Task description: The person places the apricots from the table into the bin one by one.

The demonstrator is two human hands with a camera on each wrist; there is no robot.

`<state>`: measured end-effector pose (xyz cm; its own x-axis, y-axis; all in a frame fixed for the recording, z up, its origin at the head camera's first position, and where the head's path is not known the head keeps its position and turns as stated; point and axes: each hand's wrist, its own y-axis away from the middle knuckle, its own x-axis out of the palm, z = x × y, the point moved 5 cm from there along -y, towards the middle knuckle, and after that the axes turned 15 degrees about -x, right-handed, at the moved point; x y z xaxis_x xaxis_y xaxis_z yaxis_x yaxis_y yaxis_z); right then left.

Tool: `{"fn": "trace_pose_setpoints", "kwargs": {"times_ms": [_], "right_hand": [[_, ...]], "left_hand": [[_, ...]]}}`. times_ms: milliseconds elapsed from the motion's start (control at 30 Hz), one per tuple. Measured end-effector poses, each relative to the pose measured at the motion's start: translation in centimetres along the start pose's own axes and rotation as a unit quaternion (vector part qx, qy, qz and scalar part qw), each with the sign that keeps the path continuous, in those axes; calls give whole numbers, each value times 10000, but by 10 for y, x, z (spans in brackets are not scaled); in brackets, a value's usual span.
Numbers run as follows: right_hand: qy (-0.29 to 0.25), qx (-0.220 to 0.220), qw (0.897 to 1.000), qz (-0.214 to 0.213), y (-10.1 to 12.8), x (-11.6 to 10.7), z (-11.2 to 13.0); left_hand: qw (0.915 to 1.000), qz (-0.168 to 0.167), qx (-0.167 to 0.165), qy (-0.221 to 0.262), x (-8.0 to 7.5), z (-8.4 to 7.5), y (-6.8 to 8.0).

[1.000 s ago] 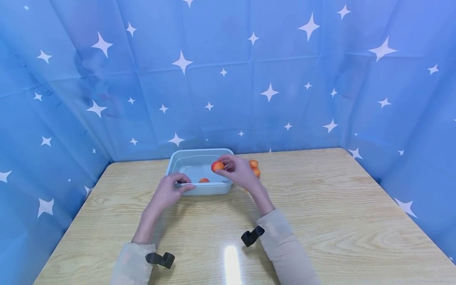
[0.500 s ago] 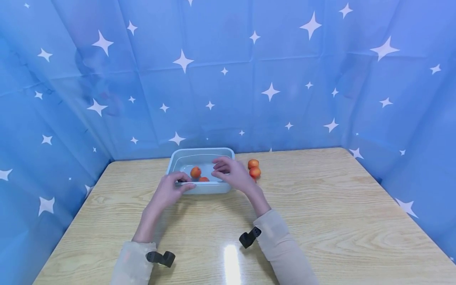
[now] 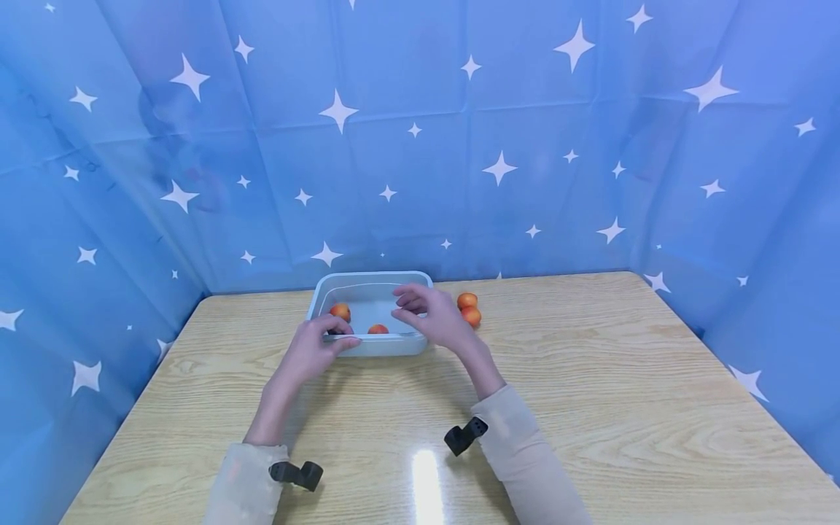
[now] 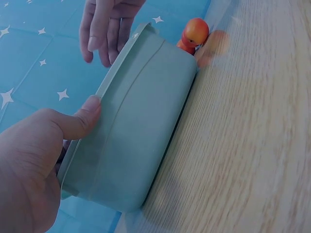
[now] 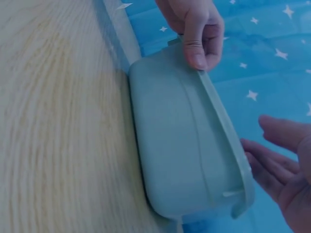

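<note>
The left hand (image 3: pixel 308 352) pinches the tub's (image 3: pixel 370 345) near rim; the right hand (image 3: pixel 429 317), released, hovers over two apricots (image 3: pixel 340 311) inside. Next, probably, reaching right for the apricots on the table (image 3: pixel 469 309).

Left hand (image 3: pixel 308 354) pinching with thumb; right hand (image 3: pixel 433 319) raised, fingers loosely spread.

A light wood-grain worktop (image 3: pixel 590 379) is enclosed on three sides by a blue cloth (image 3: pixel 420 160) printed with white stars. A bright glare spot (image 3: pixel 425 474) is seen near the front edge, probably from a lamp overhead.
</note>
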<state>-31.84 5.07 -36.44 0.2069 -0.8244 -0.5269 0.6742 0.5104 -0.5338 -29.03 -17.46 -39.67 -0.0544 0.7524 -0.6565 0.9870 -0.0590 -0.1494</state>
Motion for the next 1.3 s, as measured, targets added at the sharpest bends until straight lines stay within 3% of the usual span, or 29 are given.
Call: {"fn": "trace_pose_setpoints", "kwargs": {"times_ms": [367,1300], "right_hand": [[134,-295,9994,-80,4,-14,9],[596,-202,9980,-37,28,-46,2]], "left_hand": [[9999,-19,109,-19,0,-1,0],[9999,111,-104,48,1,0,0]]}}
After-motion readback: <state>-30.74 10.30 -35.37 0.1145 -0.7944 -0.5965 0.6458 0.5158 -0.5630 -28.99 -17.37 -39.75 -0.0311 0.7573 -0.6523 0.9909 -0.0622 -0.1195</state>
